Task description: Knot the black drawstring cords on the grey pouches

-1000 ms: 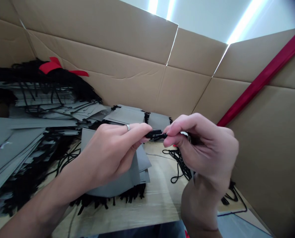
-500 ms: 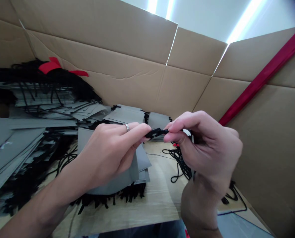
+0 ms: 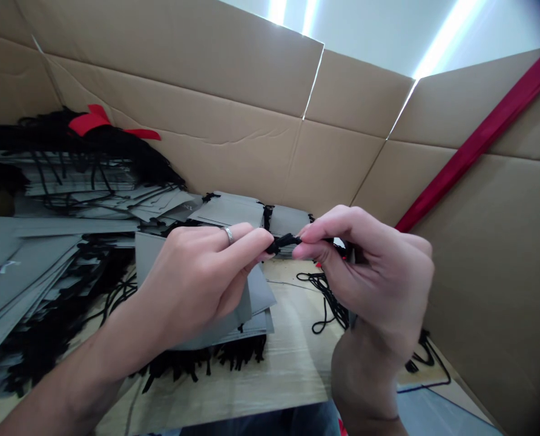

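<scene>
A short piece of black cord (image 3: 288,240) ran between two hands, above and just beyond the front pile of gray cards (image 3: 261,293) I used as my landmark. I could not make out whether it was knotted (it was small and dark on my remote feed). The left hand (image 3: 201,275), over that pile, pinched the cord's left end between thumb and forefinger; another finger wore a silver ring (image 3: 227,235). The right hand (image 3: 376,266), to the right of the pile, pinched the other end the same way, its remaining fingers curled.

Beneath the left hand I saw a gray sheet (image 3: 146,254) over the pile's left part; whether the cord was fastened to it, I couldn't tell. Black fringes (image 3: 249,352) stuck out along the pile's near edge, above the wooden table (image 3: 297,369). Right of the pile lay a loose tangle of cord (image 3: 333,301); beyond it sat two low gray stacks (image 3: 233,212). Left of the pile spread a bigger heap of cards (image 3: 2,260), and farther back on that side a red strip (image 3: 91,123) crossed bundled black cords (image 3: 147,151). Behind the pile rose a cardboard wall (image 3: 243,91), with a crimson band (image 3: 479,139) slanting up far to its right.
</scene>
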{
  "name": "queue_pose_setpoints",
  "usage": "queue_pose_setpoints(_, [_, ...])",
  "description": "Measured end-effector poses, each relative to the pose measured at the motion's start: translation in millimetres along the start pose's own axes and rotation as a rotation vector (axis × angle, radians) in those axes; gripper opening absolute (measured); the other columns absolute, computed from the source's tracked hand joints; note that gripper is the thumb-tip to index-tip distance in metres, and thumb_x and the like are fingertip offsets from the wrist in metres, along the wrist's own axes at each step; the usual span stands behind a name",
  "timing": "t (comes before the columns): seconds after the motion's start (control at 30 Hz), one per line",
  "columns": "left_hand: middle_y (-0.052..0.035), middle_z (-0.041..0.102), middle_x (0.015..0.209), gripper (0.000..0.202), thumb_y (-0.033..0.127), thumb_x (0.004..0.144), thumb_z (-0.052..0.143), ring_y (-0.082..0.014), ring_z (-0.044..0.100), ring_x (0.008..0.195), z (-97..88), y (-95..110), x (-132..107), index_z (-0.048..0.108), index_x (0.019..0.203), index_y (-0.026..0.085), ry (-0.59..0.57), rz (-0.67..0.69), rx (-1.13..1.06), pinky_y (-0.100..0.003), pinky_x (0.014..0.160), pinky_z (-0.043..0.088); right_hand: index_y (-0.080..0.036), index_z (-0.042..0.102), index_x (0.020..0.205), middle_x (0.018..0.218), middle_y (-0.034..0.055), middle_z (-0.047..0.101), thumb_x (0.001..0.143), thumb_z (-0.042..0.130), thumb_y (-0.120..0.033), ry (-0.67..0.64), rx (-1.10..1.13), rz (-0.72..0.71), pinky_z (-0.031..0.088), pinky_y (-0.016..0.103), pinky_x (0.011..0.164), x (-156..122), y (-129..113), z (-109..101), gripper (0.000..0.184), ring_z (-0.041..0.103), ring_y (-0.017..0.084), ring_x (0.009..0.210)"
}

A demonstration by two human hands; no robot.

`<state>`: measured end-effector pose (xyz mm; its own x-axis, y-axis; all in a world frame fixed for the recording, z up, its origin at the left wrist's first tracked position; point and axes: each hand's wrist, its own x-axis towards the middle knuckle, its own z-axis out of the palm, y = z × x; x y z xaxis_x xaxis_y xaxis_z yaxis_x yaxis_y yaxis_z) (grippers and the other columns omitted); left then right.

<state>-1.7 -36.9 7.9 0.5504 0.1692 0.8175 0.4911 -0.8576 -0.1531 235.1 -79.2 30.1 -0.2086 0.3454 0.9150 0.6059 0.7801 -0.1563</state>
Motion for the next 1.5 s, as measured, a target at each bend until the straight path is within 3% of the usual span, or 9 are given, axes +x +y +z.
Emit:
queue_pose_setpoints(0.3, [0.0021,0.067,0.077,0.022,0.003,0.104,0.050,-0.0147,0.058,0.058,0.5,-1.2,-0.7,0.062,0.100,0.021,0.004,0.018,0.105,-0.033,0.053,0.034,-0.026,0.078,0.093,0.085,-0.0024,0.083,0.103,0.088,-0.017,-0.015,0.035,0.018,0.067,0.032,0.072,-1.1,-1.8,0.2,0.017,0.074,0.015,0.072])
queue_pose_setpoints(0.67, [0.0011,0.071,0.084,0.025,0.000,0.101,0.050,-0.0145,0.058,0.059,1.4,-4.9,-4.1,0.062,0.107,0.021,-0.004,0.021,0.095,-0.033,0.054,0.035,-0.023,0.076,0.096,0.084,-0.0055,0.082,0.106,0.082,-0.010,-0.039,0.128,-0.010,0.060,0.027,0.070,-0.4,0.7,-0.6,0.018,0.075,0.010,0.077])
queue_pose_setpoints(1.1, [0.0015,0.071,0.084,0.025,0.004,0.109,0.047,-0.0128,0.057,0.060,-0.4,-3.6,-0.9,0.066,0.108,0.021,0.004,0.011,0.020,-0.030,0.054,0.038,-0.026,0.077,0.096,0.080,-0.0031,0.081,0.108,0.079,-0.013,-0.038,0.190,0.023,0.063,0.034,0.068,-1.3,3.8,-1.0,0.018,0.080,0.018,0.083])
queue_pose_setpoints(1.5, [0.0025,0.070,0.085,0.024,0.003,0.108,0.047,-0.0126,0.062,0.061,-1.4,-2.6,-1.3,0.063,0.108,0.022,0.006,0.013,0.017,-0.030,0.054,0.040,-0.025,0.077,0.096,0.083,-0.0029,0.083,0.106,0.078,-0.009,-0.046,0.180,0.014,0.063,0.034,0.069,-0.5,3.3,-1.7,0.019,0.081,0.018,0.084])
